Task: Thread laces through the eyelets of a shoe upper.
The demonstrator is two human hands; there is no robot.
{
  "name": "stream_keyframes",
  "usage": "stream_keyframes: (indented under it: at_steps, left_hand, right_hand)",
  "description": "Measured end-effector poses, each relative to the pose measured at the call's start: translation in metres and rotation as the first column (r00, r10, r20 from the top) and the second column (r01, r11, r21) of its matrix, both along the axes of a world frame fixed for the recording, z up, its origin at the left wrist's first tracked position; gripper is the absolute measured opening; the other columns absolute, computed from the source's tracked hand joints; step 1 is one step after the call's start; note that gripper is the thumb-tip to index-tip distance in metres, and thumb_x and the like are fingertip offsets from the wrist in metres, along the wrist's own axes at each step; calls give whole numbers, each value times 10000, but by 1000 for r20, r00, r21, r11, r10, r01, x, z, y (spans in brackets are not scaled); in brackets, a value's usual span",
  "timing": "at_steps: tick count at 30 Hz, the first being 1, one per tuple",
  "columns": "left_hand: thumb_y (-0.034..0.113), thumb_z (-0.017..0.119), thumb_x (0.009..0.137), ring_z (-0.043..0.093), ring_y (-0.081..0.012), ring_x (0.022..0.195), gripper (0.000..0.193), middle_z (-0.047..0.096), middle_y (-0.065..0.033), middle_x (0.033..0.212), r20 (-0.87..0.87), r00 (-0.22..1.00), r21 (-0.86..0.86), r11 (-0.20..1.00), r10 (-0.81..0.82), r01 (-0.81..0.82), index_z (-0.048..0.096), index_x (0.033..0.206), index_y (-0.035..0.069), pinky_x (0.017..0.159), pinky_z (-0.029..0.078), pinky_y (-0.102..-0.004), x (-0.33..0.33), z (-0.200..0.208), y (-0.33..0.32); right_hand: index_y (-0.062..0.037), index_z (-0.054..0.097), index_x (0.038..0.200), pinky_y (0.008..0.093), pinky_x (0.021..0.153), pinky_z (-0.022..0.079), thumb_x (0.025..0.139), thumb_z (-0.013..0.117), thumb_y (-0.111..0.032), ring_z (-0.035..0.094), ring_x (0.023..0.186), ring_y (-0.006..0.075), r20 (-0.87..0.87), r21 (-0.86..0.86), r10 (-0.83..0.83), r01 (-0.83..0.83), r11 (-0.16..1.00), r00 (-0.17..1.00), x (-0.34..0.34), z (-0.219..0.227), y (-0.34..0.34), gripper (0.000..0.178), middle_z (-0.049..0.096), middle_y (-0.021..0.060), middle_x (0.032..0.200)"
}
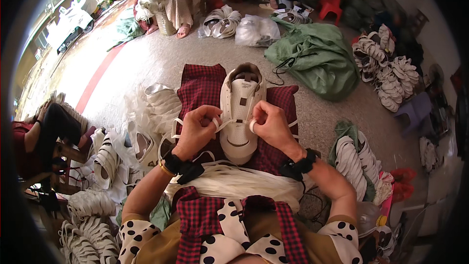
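A cream sneaker (pixel 239 139) lies on my lap over a red-and-black checked cloth (pixel 200 85), its toe toward me and its opening away. A white shoelace (pixel 226 124) crosses the lower end of its lacing area. My left hand (pixel 198 131) pinches the lace at the shoe's left side, fingers closed. On the right side, my right hand (pixel 274 127) is closed on the other part of the lace, a loop showing at its fingers. Loose lace trails past both hands. A thick bundle of pale laces (pixel 244 182) lies across my lap, nearer than the toe.
Stacked shoes (pixel 107 161) and plastic bags crowd my left. More shoe bundles (pixel 351 166) lie at the right, others (pixel 391 78) farther off. A green sack (pixel 317 56) sits ahead to the right, near a red stool (pixel 331 5). Other people sit at the far side and left.
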State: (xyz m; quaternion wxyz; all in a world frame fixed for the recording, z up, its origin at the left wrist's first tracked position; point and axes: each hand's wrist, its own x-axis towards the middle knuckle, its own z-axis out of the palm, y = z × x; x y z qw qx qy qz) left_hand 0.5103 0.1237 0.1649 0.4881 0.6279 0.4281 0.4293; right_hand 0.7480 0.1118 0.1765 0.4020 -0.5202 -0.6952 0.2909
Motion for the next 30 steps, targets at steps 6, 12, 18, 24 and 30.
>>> stream_keyframes:
  at_steps: [6,12,18,24,30]
  left_hand:
    - [-26,597,849,583,-10,643,252,641,13,834,15,1000,40,999,1,-1,653,1094,-14,557,479,-185,3,-7,2]
    - [-50,605,802,576,-2,656,303,631,19,795,8,1000,43,999,13,-13,660,1096,-2,573,465,-179,6,-3,2]
    - [-42,615,770,560,-22,653,352,597,16,782,-110,994,104,994,-6,17,609,1121,-19,570,455,-187,12,3,7]
    - [12,666,721,538,-64,593,355,566,-9,695,-140,990,85,996,12,0,572,1062,-3,541,443,-218,19,11,22]
    - [-19,622,747,559,-66,610,360,581,-33,699,-264,965,254,965,4,66,551,1098,19,522,433,-252,22,13,23]
  right_hand:
    - [-12,565,791,307,587,490,746,683,-18,608,636,124,41,94,13,-17,995,999,-9,-2,4,126,611,75,694]
    - [-10,574,840,274,594,509,782,710,-51,622,644,92,-79,-14,25,-26,1000,997,-1,-7,0,153,632,38,730]
    - [-10,585,873,257,611,523,799,707,-53,635,657,83,-111,-26,37,-40,999,993,-1,-8,2,149,637,31,762]
    - [-8,597,897,260,626,533,810,702,-55,645,673,80,-108,-86,65,-74,994,992,5,-10,7,145,645,21,757]
    - [-10,610,909,311,601,543,800,681,-49,665,629,142,-89,96,77,-69,993,993,4,11,9,136,654,50,717]
